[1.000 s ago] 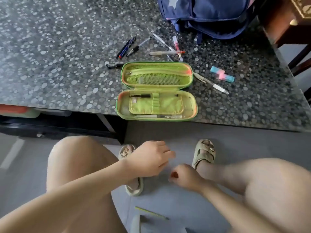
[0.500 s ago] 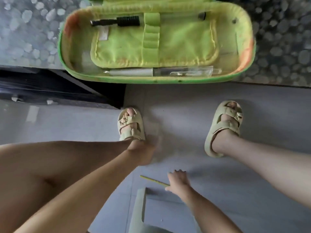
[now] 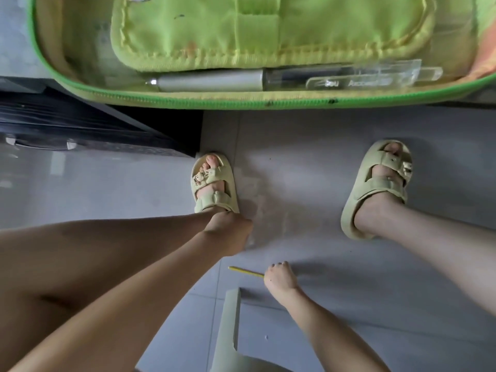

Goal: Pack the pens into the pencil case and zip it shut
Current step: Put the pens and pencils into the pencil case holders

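The open green pencil case [image 3: 188, 102] lies at the table's near edge and fills the top of the view. A silver and clear pen [image 3: 214, 81] rests along its front wall, below the lime inner pocket [image 3: 257, 30]. On the grey floor lies a thin yellow pencil [image 3: 244, 271]. My right hand [image 3: 279, 277] reaches down to it, fingers curled over its right end. My left hand [image 3: 228, 234] hangs by my left heel, loosely curled and holding nothing. The other pens on the table are out of view.
My feet in pale green sandals [image 3: 212, 183] [image 3: 375, 183] stand on the tiled floor [image 3: 295, 146]. A white stool edge [image 3: 230, 328] sits just below the pencil. A dark drawer front [image 3: 80, 124] runs under the table at the left.
The view has dropped from the whole table to the floor and closed in on the case. My right hand went down to the yellow pencil and stays on its end; my left hand sank beside my foot.
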`<move>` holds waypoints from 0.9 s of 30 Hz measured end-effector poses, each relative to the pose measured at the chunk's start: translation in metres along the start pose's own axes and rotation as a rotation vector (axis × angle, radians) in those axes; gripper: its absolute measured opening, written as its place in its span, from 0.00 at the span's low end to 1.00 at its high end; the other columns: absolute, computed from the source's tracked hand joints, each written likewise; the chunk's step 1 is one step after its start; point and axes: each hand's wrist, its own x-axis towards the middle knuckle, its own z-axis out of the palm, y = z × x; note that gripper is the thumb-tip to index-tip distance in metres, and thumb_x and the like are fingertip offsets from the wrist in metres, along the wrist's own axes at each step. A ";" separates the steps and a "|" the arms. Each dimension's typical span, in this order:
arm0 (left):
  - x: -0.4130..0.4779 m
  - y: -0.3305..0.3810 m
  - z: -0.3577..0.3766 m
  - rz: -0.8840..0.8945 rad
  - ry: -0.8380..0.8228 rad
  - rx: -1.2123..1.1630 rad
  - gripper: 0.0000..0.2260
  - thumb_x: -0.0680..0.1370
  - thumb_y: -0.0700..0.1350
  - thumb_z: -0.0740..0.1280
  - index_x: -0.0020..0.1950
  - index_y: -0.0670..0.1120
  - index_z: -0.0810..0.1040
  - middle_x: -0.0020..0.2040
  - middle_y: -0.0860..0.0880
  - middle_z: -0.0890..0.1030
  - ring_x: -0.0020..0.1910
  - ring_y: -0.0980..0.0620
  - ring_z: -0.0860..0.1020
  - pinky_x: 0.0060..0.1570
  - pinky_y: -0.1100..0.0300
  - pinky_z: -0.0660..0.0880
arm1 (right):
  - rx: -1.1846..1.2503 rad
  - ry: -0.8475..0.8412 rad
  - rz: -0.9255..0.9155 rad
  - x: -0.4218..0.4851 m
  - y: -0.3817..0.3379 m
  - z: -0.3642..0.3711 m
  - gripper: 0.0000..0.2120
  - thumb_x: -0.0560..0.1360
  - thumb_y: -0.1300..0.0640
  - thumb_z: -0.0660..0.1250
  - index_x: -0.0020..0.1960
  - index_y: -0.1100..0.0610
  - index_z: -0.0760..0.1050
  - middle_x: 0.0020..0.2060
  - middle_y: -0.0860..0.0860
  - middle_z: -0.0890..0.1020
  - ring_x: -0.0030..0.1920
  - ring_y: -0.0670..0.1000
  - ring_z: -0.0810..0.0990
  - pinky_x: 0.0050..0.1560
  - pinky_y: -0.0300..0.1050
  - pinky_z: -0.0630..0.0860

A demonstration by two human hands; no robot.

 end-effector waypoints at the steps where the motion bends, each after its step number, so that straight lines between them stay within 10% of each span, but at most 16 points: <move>1: -0.001 0.000 -0.002 -0.017 -0.011 -0.028 0.10 0.78 0.44 0.58 0.53 0.43 0.76 0.51 0.43 0.80 0.53 0.40 0.77 0.47 0.54 0.71 | -0.019 0.032 -0.003 -0.003 0.002 -0.008 0.11 0.72 0.65 0.63 0.52 0.64 0.78 0.48 0.60 0.80 0.49 0.57 0.80 0.42 0.45 0.63; 4: -0.009 0.006 -0.017 0.002 -0.006 0.021 0.11 0.78 0.44 0.58 0.56 0.43 0.75 0.54 0.42 0.79 0.55 0.40 0.76 0.49 0.53 0.71 | -0.002 0.203 0.014 -0.020 0.014 -0.035 0.16 0.46 0.55 0.79 0.28 0.59 0.78 0.24 0.54 0.79 0.24 0.52 0.78 0.28 0.35 0.69; 7: -0.027 0.015 -0.038 0.018 0.060 0.075 0.10 0.77 0.41 0.59 0.56 0.41 0.74 0.56 0.43 0.78 0.55 0.42 0.76 0.50 0.53 0.71 | -0.028 0.356 -0.028 -0.040 0.036 -0.077 0.16 0.62 0.58 0.74 0.47 0.62 0.77 0.34 0.58 0.83 0.35 0.55 0.82 0.36 0.41 0.75; 16: -0.115 0.029 -0.100 -0.005 0.513 -0.203 0.09 0.75 0.41 0.62 0.52 0.48 0.78 0.49 0.48 0.78 0.51 0.44 0.76 0.50 0.54 0.73 | 0.191 1.089 -0.013 -0.172 0.055 -0.196 0.04 0.70 0.53 0.66 0.40 0.53 0.76 0.33 0.49 0.80 0.37 0.56 0.78 0.29 0.41 0.69; 27: -0.220 0.020 -0.195 0.211 1.097 -0.383 0.06 0.75 0.43 0.67 0.48 0.43 0.82 0.41 0.46 0.77 0.41 0.49 0.75 0.42 0.65 0.67 | 0.312 1.333 -0.044 -0.306 0.041 -0.297 0.06 0.73 0.53 0.69 0.46 0.53 0.82 0.41 0.47 0.84 0.44 0.51 0.76 0.41 0.44 0.71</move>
